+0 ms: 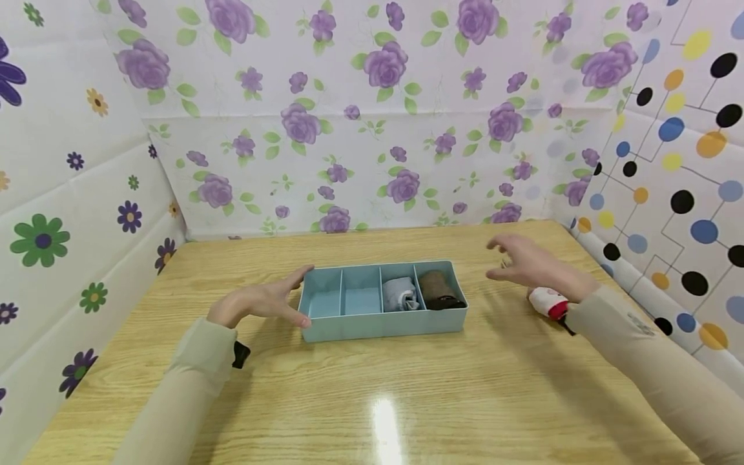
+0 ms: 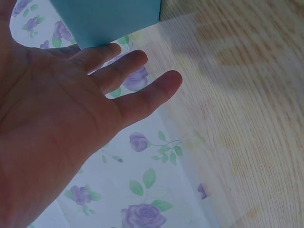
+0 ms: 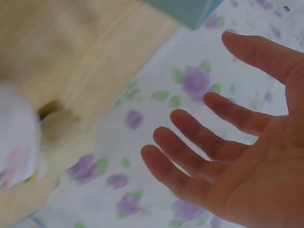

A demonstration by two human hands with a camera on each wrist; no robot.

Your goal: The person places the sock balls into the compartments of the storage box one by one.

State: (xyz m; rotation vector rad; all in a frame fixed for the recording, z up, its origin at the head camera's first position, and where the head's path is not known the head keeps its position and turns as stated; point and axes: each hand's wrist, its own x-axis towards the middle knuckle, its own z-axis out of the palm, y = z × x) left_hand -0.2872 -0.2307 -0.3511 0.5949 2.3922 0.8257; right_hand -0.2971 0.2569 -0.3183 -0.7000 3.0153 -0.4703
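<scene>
Against the fingers [image 1: 298,276] of the left hand [image 1: 257,301], a blue four-compartment box [image 1: 383,327].

White bundle [image 3: 19,137] — blurred, cropped, right wrist view; box [image 2: 116,21] — cropped, left wrist view

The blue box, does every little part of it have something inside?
No, the blue box has four parts and only two hold something: a grey bundle and a brown bundle.
</scene>
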